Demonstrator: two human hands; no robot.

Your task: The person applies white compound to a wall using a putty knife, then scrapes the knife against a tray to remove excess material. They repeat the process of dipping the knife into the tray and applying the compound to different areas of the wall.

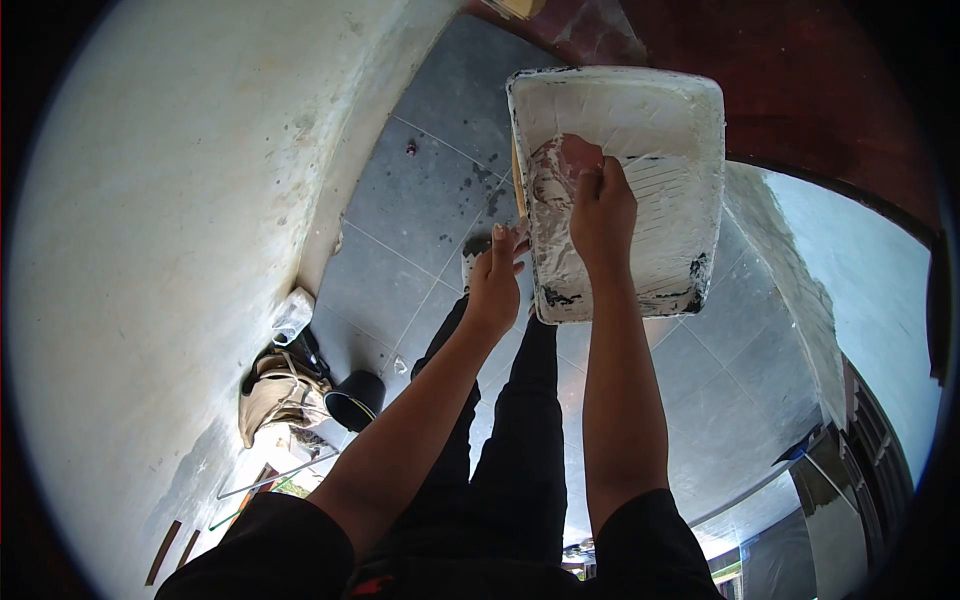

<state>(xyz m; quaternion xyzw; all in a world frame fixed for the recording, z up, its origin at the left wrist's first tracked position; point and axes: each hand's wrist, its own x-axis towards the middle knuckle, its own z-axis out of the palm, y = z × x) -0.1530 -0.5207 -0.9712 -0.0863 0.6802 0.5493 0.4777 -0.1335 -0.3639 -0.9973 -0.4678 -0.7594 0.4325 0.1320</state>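
A white paint tray (655, 110), smeared with pale paint and dark stains, lies in front of me at the upper centre. Over its ribbed slope my right hand (603, 215) is closed on a reddish flat piece (578, 155), which touches the wet, paint-streaked surface. What exactly the piece is cannot be made out. My left hand (498, 280) is beside the tray's left edge, thumb raised and fingers partly bent; its fingertips are near the rim, where a small pale thing shows, too unclear to name.
Grey floor tiles (385, 230) with dark spots lie below. A pale wall (180, 200) rises at the left. Near its foot are a black bucket (355, 400), a beige bag (280, 395) and a clear plastic bag (293, 316). A dark red surface (790, 90) spans the upper right.
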